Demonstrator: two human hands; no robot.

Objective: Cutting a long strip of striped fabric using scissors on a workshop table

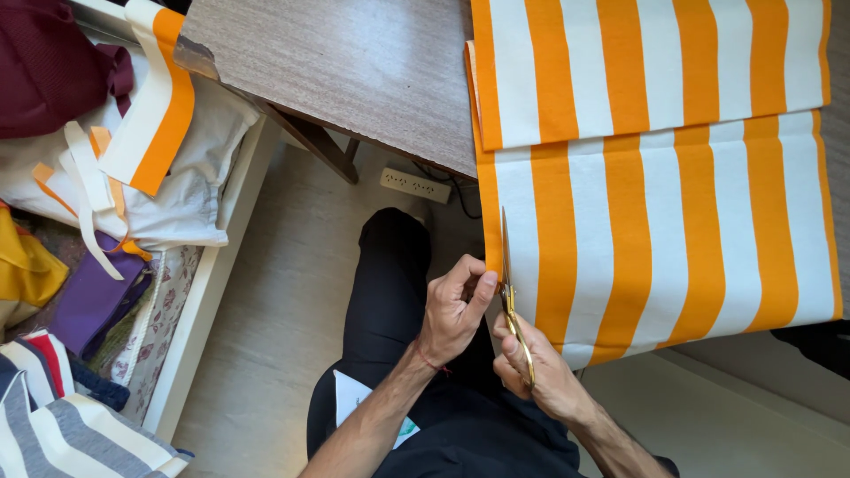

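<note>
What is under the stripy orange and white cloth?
The top of the striped cloth lies on a grey-brown table. The rest hangs over the edge, hiding the table's right side and the floor behind it. A white power strip shows beside it.

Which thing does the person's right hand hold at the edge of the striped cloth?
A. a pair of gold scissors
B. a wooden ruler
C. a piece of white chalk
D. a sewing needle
A: the right hand grips gold scissors whose blades run up along the left edge of the orange and white cloth, which the left hand pinches.
</note>
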